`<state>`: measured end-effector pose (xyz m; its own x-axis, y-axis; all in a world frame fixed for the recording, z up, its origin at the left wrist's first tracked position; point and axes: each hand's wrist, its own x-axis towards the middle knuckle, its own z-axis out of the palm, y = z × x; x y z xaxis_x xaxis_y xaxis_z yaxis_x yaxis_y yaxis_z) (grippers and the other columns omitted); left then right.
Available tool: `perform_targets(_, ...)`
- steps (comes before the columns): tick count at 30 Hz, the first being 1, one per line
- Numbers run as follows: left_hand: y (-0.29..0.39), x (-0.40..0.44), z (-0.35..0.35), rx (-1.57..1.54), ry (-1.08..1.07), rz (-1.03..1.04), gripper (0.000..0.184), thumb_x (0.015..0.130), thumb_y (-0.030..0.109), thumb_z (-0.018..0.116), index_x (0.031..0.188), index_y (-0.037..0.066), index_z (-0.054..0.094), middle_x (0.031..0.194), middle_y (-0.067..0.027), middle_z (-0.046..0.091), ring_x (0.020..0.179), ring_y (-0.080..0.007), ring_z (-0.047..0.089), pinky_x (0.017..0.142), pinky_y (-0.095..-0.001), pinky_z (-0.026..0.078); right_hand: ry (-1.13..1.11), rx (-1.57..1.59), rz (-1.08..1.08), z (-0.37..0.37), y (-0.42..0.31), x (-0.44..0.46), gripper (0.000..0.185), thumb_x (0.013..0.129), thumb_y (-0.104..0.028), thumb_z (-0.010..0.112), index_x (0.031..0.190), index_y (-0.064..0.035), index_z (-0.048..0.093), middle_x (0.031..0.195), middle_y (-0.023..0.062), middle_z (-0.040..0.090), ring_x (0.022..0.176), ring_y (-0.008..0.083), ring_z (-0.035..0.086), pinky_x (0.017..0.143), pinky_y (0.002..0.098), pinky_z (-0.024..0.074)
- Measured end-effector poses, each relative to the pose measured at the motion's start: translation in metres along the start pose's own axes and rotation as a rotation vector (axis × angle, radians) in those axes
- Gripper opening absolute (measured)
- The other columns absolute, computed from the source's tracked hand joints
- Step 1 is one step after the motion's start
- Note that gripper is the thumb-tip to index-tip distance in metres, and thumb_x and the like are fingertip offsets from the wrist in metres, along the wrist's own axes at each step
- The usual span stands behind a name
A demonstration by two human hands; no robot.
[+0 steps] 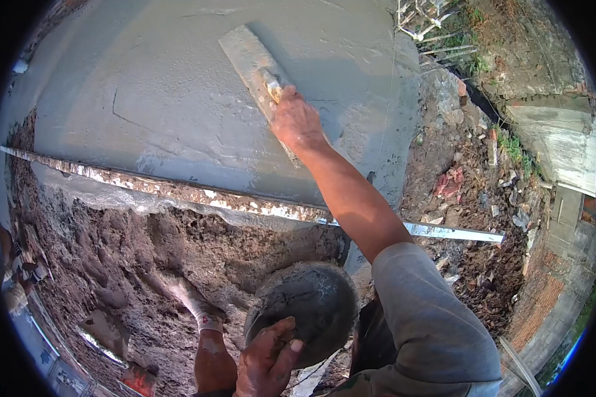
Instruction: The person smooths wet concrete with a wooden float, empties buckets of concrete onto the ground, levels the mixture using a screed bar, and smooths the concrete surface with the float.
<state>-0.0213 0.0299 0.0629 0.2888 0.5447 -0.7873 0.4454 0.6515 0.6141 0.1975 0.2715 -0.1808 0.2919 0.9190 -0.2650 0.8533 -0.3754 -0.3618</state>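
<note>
My right hand (297, 119) is closed round the handle of a long flat float (248, 59), which lies on the smooth grey wet cement (179, 73). My left hand (268, 360) is at the bottom centre, its fingers curled at the near rim of a round bowl (324, 298) with grey mix inside. The thumb and fingertips show over the rim. A long straight board (159, 188) runs along the near edge of the cement.
Rough brown soil (132, 258) lies below the board, with my bare foot (192, 301) on it. Rubble (470, 178) lines the right side, beside a brick wall (543, 304). White rods (430, 20) stand at the top right. A flat block (106, 334) lies lower left.
</note>
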Motion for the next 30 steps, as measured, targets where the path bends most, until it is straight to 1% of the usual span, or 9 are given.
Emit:
perform_targets(3, -0.003, 0.006, 0.009, 0.018, -0.011, -0.005, 0.040, 0.093, 0.022, 0.061, 0.122, -0.005, 0.055, 0.116, -0.0177, 0.062, 0.103, -0.0243, 0.062, 0.087, -0.0346, 0.050, -0.025, 0.053, 0.069, -0.005, -0.006, 0.017, 0.032, 0.089, -0.015, 0.053, 0.114, 0.0028, 0.043, 0.111, 0.0253, 0.059, 0.103, 0.0370, 0.062, 0.090, 0.0400, 0.0519)
perform_targets(7, -0.018, 0.009, 0.016, 0.006, -0.031, -0.007, 0.045, 0.096, 0.029, 0.057, 0.130, -0.001, 0.052, 0.121, -0.0193, 0.060, 0.110, -0.0299, 0.059, 0.089, -0.0394, 0.049, 0.125, 0.039, 0.160, -0.031, 0.062, 0.038, 0.034, 0.087, -0.011, 0.053, 0.114, 0.0067, 0.044, 0.102, 0.0246, 0.064, 0.100, 0.0359, 0.064, 0.085, 0.0400, 0.0528)
perform_targets(8, -0.018, 0.011, 0.019, 0.000, -0.029, -0.014, 0.045, 0.096, 0.029, 0.056, 0.130, -0.001, 0.052, 0.122, -0.0197, 0.060, 0.111, -0.0309, 0.058, 0.090, -0.0402, 0.049, 0.168, 0.007, 0.198, -0.038, 0.083, 0.043, 0.035, 0.086, -0.012, 0.054, 0.113, 0.0069, 0.044, 0.101, 0.0248, 0.065, 0.099, 0.0356, 0.065, 0.085, 0.0403, 0.0528)
perform_targets(11, -0.007, 0.019, 0.029, 0.064, -0.003, -0.003, 0.036, 0.092, 0.020, 0.062, 0.117, -0.006, 0.057, 0.114, -0.0169, 0.063, 0.104, -0.0236, 0.063, 0.089, -0.0333, 0.049, 0.206, -0.035, 0.325, -0.060, 0.138, 0.049, 0.040, 0.085, -0.020, 0.056, 0.112, 0.0077, 0.044, 0.101, 0.0249, 0.066, 0.098, 0.0352, 0.065, 0.085, 0.0408, 0.0526)
perform_targets(14, -0.015, 0.025, 0.037, 0.035, 0.015, -0.033, 0.035, 0.092, 0.020, 0.062, 0.116, -0.006, 0.057, 0.114, -0.0168, 0.064, 0.106, -0.0237, 0.062, 0.090, -0.0329, 0.048, 0.233, -0.016, 0.455, -0.069, 0.179, 0.053, 0.045, 0.084, -0.025, 0.059, 0.111, 0.0073, 0.044, 0.101, 0.0240, 0.066, 0.099, 0.0351, 0.065, 0.085, 0.0409, 0.0522)
perform_targets(17, -0.020, 0.031, 0.043, 0.083, 0.023, -0.022, 0.037, 0.090, 0.021, 0.064, 0.118, -0.003, 0.059, 0.110, -0.0192, 0.065, 0.101, -0.0260, 0.066, 0.084, -0.0343, 0.053, 0.279, 0.001, 0.477, -0.072, 0.205, 0.042, 0.045, 0.086, -0.029, 0.057, 0.110, 0.0075, 0.044, 0.102, 0.0253, 0.065, 0.100, 0.0372, 0.064, 0.086, 0.0420, 0.0516)
perform_targets(23, -0.019, 0.036, 0.052, 0.096, 0.020, -0.025, 0.037, 0.090, 0.021, 0.064, 0.118, -0.003, 0.059, 0.111, -0.0192, 0.065, 0.102, -0.0268, 0.066, 0.084, -0.0343, 0.053, 0.285, -0.025, 0.481, -0.072, 0.254, 0.025, 0.048, 0.089, -0.035, 0.052, 0.108, 0.0086, 0.046, 0.104, 0.0280, 0.064, 0.101, 0.0404, 0.062, 0.087, 0.0438, 0.0498)
perform_targets(26, -0.023, 0.037, 0.053, 0.084, 0.026, -0.027, 0.037, 0.090, 0.022, 0.065, 0.118, -0.002, 0.059, 0.110, -0.0191, 0.065, 0.102, -0.0271, 0.066, 0.084, -0.0344, 0.053, 0.299, -0.120, 0.440, -0.058, 0.309, 0.019, 0.048, 0.090, -0.037, 0.052, 0.105, 0.0090, 0.050, 0.105, 0.0295, 0.063, 0.100, 0.0412, 0.062, 0.087, 0.0443, 0.0492)
perform_targets(30, -0.023, 0.038, 0.052, 0.091, 0.032, -0.029, 0.036, 0.090, 0.022, 0.065, 0.116, -0.002, 0.060, 0.110, -0.0184, 0.066, 0.102, -0.0270, 0.066, 0.084, -0.0343, 0.053, 0.360, -0.019, 0.563, -0.076, 0.311, 0.002, 0.050, 0.090, -0.038, 0.051, 0.103, 0.0099, 0.052, 0.104, 0.0316, 0.062, 0.100, 0.0440, 0.061, 0.088, 0.0455, 0.0480)
